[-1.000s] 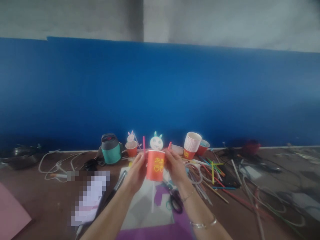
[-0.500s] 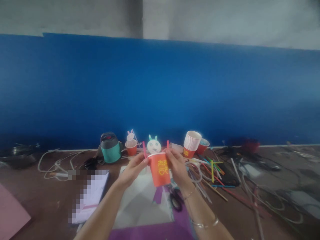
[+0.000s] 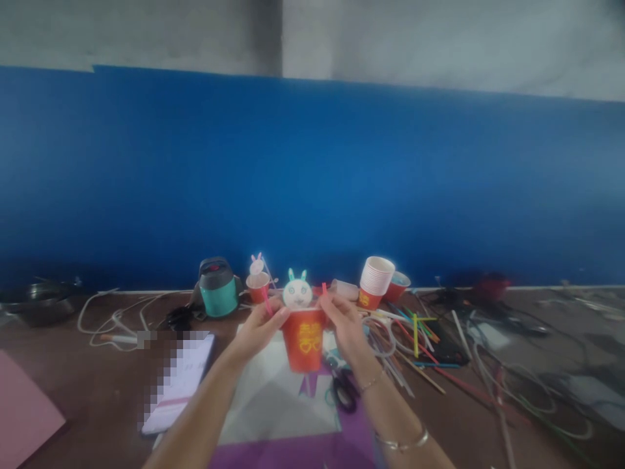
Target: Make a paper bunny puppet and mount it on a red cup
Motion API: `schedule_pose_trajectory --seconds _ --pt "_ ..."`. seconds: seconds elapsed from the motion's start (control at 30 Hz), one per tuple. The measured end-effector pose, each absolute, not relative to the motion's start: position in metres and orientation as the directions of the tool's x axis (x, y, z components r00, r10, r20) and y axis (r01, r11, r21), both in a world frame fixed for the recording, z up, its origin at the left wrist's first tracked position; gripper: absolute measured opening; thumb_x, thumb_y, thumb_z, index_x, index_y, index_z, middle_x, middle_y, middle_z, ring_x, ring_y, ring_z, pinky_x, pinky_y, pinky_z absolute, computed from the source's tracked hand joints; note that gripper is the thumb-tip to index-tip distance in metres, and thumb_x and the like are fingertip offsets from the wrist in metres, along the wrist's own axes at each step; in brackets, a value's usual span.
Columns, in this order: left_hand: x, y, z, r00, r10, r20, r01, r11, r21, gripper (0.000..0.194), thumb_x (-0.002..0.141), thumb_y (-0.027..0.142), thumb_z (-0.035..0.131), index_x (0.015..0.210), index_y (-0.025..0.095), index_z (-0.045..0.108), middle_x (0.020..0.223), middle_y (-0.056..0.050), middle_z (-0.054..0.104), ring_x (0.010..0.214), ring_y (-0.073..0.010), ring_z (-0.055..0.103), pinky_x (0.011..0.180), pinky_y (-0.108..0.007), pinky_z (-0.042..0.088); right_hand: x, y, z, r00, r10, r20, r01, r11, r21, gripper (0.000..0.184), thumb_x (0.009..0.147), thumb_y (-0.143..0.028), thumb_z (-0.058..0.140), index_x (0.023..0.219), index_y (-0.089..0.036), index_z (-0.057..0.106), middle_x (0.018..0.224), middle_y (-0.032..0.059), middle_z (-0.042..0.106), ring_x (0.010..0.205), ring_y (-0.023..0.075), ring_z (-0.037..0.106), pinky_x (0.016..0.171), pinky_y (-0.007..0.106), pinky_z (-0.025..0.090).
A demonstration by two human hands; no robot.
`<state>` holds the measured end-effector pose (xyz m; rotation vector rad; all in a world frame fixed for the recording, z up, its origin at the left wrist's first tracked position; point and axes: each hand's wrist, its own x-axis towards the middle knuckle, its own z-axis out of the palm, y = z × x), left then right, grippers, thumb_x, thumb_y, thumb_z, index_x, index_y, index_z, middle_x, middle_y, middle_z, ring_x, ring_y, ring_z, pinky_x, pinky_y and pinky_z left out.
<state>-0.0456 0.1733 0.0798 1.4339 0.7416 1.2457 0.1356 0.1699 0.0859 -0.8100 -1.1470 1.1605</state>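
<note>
A red paper cup with yellow characters hangs upright between my hands, over white and purple sheets. A white paper rabbit head with green ears shows above its rim. At the cup's left side my left hand is closed with a pink straw between thumb and fingers. My right hand pinches a second pink straw at the right side. Black-handled scissors lie below my right hand on the purple sheet.
Behind stand a teal flask, a cup with a pink-eared rabbit and a stack of paper cups. Loose straws and cables cover the right. A phone and pink paper lie left. A blue wall rises beyond.
The cup has swung more upright and moved slightly down and left. The rabbit head and both straws moved down with it, and my hands still pinch the straws.
</note>
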Motion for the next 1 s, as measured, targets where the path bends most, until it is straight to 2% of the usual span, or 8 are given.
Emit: schedule_pose_trajectory --seconds 0.07,0.17,0.3,0.4,0.67,0.77,0.87,1.0 --pt "-0.039 0.171 0.078 0.211 0.930 0.301 -0.257 -0.244 0.935 0.032 0.074 0.043 0.072 0.091 0.017 0.064 0.098 -0.010 0.064 0.090 -0.0232 0.060 0.074 -0.030 0.048 0.135 0.171 0.085 -0.001 0.961 0.276 -0.255 0.267 -0.929 0.036 0.072 -0.054 0.069 0.063 -0.020 0.060 0.051 -0.0044 0.045 0.045 0.0085 0.033 0.043 0.023 0.024" --pt "-0.026 0.168 0.071 0.231 0.954 0.193 -0.324 -0.111 0.940 0.059 0.065 0.037 0.080 0.117 0.020 0.056 0.107 -0.010 0.065 0.093 -0.0249 0.062 0.077 -0.032 0.049 0.137 0.171 0.087 -0.001 0.951 0.311 -0.230 0.302 -0.925 0.033 0.075 -0.052 0.068 0.064 -0.021 0.060 0.054 -0.0035 0.049 0.046 0.0095 0.040 0.043 0.024 0.029" --pt "-0.012 0.164 0.064 0.307 0.949 0.077 -0.302 0.021 0.953 0.055 0.064 0.034 0.081 0.112 0.016 0.061 0.098 -0.010 0.068 0.086 -0.0243 0.064 0.072 -0.031 0.049 0.142 0.173 0.089 0.043 0.956 0.292 -0.205 0.294 -0.933 0.030 0.075 -0.051 0.068 0.072 -0.021 0.067 0.056 -0.0020 0.054 0.044 0.0097 0.042 0.041 0.023 0.028" --pt "-0.009 0.163 0.063 0.271 0.959 0.085 -0.329 0.009 0.944 0.051 0.065 0.034 0.080 0.110 0.017 0.062 0.096 -0.009 0.069 0.083 -0.0225 0.064 0.071 -0.031 0.049 0.145 0.177 0.087 0.111 0.970 0.218 -0.273 0.241 -0.931 0.031 0.071 -0.051 0.071 0.078 -0.020 0.072 0.054 -0.0010 0.057 0.042 0.0097 0.042 0.039 0.023 0.026" --pt "-0.009 0.164 0.065 0.246 0.967 0.063 -0.278 0.008 0.961 0.053 0.061 0.033 0.083 0.108 0.017 0.064 0.090 -0.007 0.069 0.078 -0.0205 0.064 0.068 -0.029 0.050 0.143 0.179 0.088 0.116 0.988 0.103 -0.414 0.143 -0.899 0.030 0.062 -0.048 0.078 0.072 -0.019 0.074 0.055 0.0002 0.061 0.042 0.0098 0.045 0.040 0.024 0.030" --pt "-0.006 0.164 0.063 0.228 0.972 0.064 -0.276 0.001 0.961 0.056 0.059 0.033 0.083 0.109 0.017 0.063 0.089 -0.007 0.069 0.077 -0.0204 0.064 0.067 -0.029 0.050 0.145 0.181 0.086 0.099 0.990 0.103 -0.390 0.134 -0.911 0.030 0.064 -0.048 0.077 0.076 -0.020 0.075 0.056 -0.0002 0.061 0.043 0.0098 0.045 0.040 0.024 0.030" --pt "-0.002 0.166 0.058 0.126 0.990 0.070 -0.297 -0.030 0.955 0.058 0.060 0.036 0.083 0.110 0.016 0.062 0.090 -0.008 0.069 0.079 -0.0213 0.065 0.068 -0.029 0.050 0.149 0.186 0.081 0.054 0.996 0.070 -0.361 0.085 -0.929 0.038 0.068 -0.051 0.073 0.091 -0.020 0.074 0.060 0.0007 0.063 0.045 0.0109 0.048 0.040 0.023 0.032" --pt "0.000 0.170 0.051 0.041 0.997 0.064 -0.344 -0.046 0.938 0.057 0.062 0.040 0.082 0.109 0.016 0.061 0.092 -0.007 0.070 0.080 -0.0200 0.065 0.069 -0.028 0.050 0.153 0.188 0.079 -0.064 0.997 0.053 -0.213 0.038 -0.976 0.048 0.069 -0.048 0.074 0.108 -0.021 0.068 0.078 0.0032 0.069 0.060 0.0139 0.058 0.046 0.022 0.039"
